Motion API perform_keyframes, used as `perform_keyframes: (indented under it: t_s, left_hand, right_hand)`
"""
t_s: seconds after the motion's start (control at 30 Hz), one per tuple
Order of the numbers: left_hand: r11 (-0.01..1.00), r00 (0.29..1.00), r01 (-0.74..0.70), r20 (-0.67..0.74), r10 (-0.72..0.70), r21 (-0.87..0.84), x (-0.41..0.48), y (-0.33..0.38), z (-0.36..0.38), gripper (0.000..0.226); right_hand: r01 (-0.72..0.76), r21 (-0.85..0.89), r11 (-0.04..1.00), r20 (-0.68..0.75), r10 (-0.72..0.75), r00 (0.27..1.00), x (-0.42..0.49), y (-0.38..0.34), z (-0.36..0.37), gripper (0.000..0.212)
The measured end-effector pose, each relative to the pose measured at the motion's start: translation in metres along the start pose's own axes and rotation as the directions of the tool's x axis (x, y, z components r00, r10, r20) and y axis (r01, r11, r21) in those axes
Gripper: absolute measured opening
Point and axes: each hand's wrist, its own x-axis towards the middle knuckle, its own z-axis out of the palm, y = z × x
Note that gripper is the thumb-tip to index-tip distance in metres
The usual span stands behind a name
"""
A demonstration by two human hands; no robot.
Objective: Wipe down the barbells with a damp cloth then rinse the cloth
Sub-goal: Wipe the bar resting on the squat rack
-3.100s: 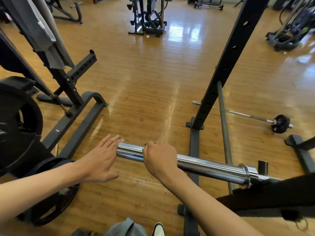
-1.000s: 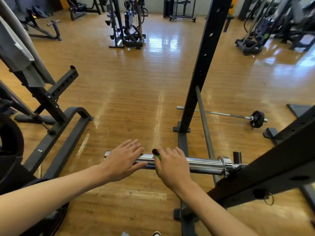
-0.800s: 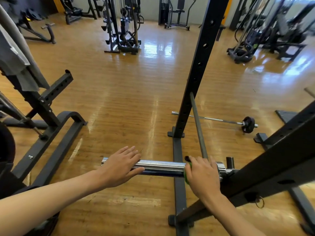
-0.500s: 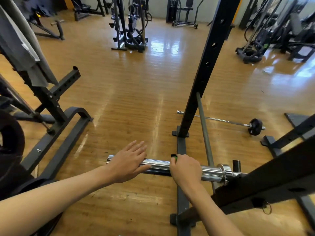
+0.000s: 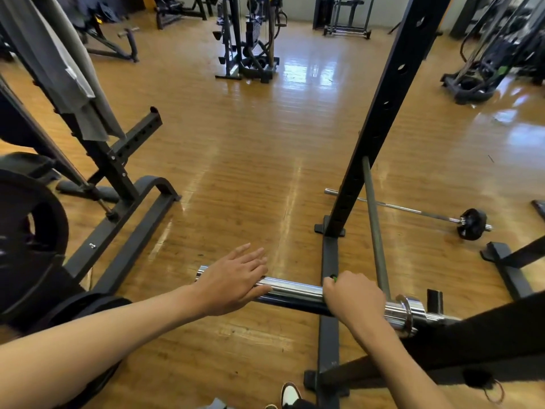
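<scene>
Head view: the barbell sleeve (image 5: 292, 292) juts out past the rack (image 5: 377, 122) upright, above the wooden floor (image 5: 236, 172). The left hand (image 5: 233, 286) lies flat on the sleeve's free end, fingers straight, steadying it. The right hand (image 5: 354, 296) curls round the sleeve near the collar (image 5: 408, 312), with a green sliver of cloth (image 5: 333, 278) showing at its knuckles. A good wipe probably needs a full wrap, firm pressure and long end-to-end strokes, twisting to reach the underside.

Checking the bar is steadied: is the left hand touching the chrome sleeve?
Touching. The head view shows the left hand lying flat on the chrome sleeve.
</scene>
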Motion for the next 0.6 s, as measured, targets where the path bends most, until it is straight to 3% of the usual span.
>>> perform_keyframes:
  t_s: [0.17, 0.37, 0.43, 0.5, 0.6]
  left_hand:
    - [0.999, 1.0, -0.008, 0.009, 0.008, 0.037, 0.0, -0.002, 0.002, 0.062]
    - [1.0, 0.999, 0.024, 0.046, -0.024, 0.008, -0.002, -0.01, -0.005, 0.087]
    - [0.997, 0.993, 0.066, 0.099, -0.062, -0.036, 0.003, -0.018, -0.012, 0.097]
    - [0.991, 0.982, 0.112, 0.163, -0.099, -0.073, 0.013, -0.03, -0.017, 0.107]
    - [0.988, 0.973, 0.136, 0.197, -0.118, -0.077, 0.03, -0.059, -0.026, 0.108]
  right_hand:
    - [0.123, 0.054, 0.991, 0.168, -0.13, 0.977, 0.013, -0.066, 0.007, 0.039]
    - [0.436, -0.049, 0.899, 0.006, -0.436, 0.9, 0.004, -0.085, 0.017, 0.025]
    - [0.427, 0.004, 0.904, -0.016, -0.427, 0.904, 0.009, -0.088, 0.019, 0.023]
    - [0.37, 0.078, 0.926, -0.053, -0.367, 0.929, 0.018, -0.095, 0.016, 0.034]
    - [0.355, 0.134, 0.925, -0.133, -0.338, 0.932, 0.049, -0.111, 0.003, 0.044]
